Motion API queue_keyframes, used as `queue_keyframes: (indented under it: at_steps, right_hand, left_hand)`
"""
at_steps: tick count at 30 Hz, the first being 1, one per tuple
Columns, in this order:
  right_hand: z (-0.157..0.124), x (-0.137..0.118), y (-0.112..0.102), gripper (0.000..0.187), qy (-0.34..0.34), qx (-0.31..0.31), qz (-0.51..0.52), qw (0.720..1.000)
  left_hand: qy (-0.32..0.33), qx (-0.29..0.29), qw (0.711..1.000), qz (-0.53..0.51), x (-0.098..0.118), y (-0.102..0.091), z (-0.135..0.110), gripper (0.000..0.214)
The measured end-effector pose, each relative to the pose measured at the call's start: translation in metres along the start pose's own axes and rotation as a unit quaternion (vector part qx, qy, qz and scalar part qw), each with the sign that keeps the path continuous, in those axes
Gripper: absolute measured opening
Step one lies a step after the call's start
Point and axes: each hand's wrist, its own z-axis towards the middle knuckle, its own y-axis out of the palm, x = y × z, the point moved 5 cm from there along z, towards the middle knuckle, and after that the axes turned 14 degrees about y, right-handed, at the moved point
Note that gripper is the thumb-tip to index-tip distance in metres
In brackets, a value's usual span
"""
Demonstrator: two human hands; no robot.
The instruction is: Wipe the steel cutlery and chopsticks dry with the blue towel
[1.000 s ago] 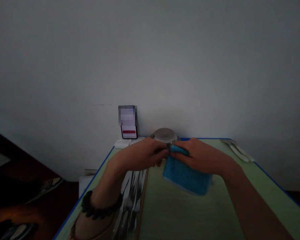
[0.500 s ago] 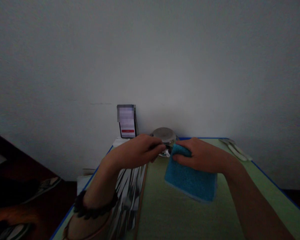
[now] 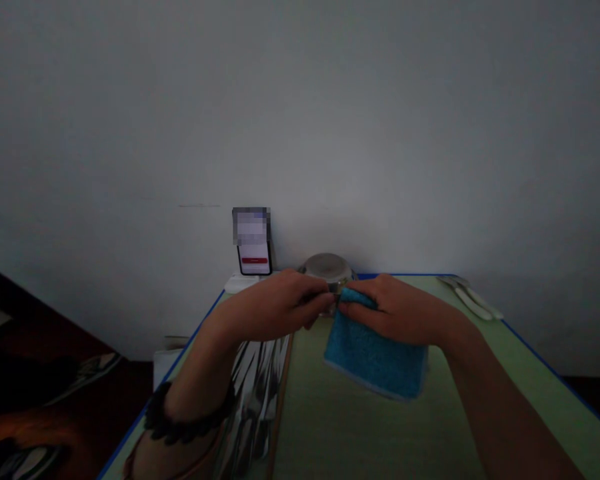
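The head view looks over the table (image 3: 360,433), seemingly near the wall (image 3: 300,120).

You've got room over the green tabletop (image 3: 360,437) on your side of the hanging blue cloth (image 3: 380,363). Metal bowl (image 3: 327,265) and wall (image 3: 360,133) block straight ahead; cutlery (image 3: 255,393) lies along your left, phone (image 3: 255,259) back left, white-handled utensils (image 3: 473,303) back right.

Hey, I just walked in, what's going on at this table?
A person's right hand grips a blue cloth above the green table. The left hand is close beside it, curled in a pinch; whether it holds something small is hard to tell. Just beyond the hands sits a round metal dish, partly hidden. Silver cutlery lies along the left.
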Motion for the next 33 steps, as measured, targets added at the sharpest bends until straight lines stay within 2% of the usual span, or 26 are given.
queue_keyframes:
  at_steps: [33]
  right_hand:
    - [-0.0011,-0.0019,0.0006,0.02,0.003,-0.02,0.02,1.0]
  left_hand:
    - [-0.002,-0.012,1.0,0.012,0.0033,-0.0011,0.0007,0.03]
